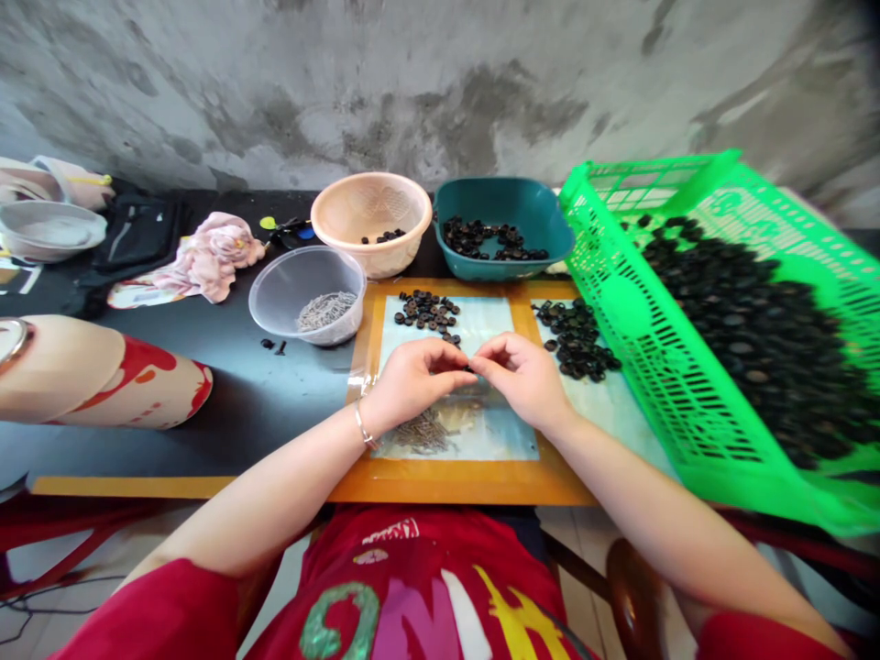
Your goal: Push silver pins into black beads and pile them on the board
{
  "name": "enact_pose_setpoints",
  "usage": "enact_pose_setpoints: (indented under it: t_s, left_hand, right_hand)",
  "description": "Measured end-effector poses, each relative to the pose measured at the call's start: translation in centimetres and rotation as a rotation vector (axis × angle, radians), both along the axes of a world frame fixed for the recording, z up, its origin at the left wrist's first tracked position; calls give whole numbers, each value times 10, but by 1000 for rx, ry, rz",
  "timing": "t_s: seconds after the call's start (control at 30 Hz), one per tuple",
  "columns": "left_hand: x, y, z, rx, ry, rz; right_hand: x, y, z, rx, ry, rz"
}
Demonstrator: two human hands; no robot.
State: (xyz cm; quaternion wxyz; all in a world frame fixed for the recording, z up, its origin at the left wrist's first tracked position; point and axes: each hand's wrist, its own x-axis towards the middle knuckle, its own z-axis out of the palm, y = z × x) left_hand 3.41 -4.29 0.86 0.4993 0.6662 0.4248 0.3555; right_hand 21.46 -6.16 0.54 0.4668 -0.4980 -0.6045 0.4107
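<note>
My left hand [426, 378] and my right hand [519, 374] meet over a pale sheet [505, 445] taped to the table. Both have thumb and forefinger pinched together, and a small dark piece shows at the left fingertips. Whether the right fingers also grip it is hidden. Just beyond my hands lies a pile of small black round parts [427, 312], with holes in some. Below my left wrist is a heap of thin metal pins [421, 433]. To the right of my right hand sits another pile of black parts [578, 341].
A green plastic basket [622, 307] full of black parts stands at right. Behind are a teal basin [505, 268] and a peach bowl [371, 252], both holding black parts. A clear bowl [271, 298] contains metal pins. A tumbler [103, 371] lies at left, near a pink cloth [220, 252].
</note>
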Motion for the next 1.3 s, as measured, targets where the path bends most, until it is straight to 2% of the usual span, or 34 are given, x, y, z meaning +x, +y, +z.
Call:
enact_pose_setpoints:
  t_s: [0.23,0.37,0.5,0.7,0.87,0.97,1.07,1.2,1.3]
  left_hand:
    - [2,0,-3,-11,-61,98]
    - [1,-1,-3,88,-31,93]
    - [0,-2,-3,150,-9,120]
    - [2,-1,0,-73,-260,81]
    - [1,-1,0,-100,-273,90]
    - [3,-1,-1,-189,-308,90]
    - [5,-1,-3,-321,-384,83]
    - [5,1,-3,-429,-426,115]
    - [4,3,-2,-449,-443,137]
  right_hand:
    - [2,-2,2,24,-60,-21]
    - [1,-6,3,53,-116,-50]
    - [0,-7,8,38,-109,3]
    - [4,-5,11,32,-107,-24]
    - [4,-6,5,22,-85,4]
    - [6,-4,7,27,-127,61]
    - [19,3,13,79,-320,52]
    - [57,15,19,228,-812,-131]
    - [85,21,14,172,-1137,-229]
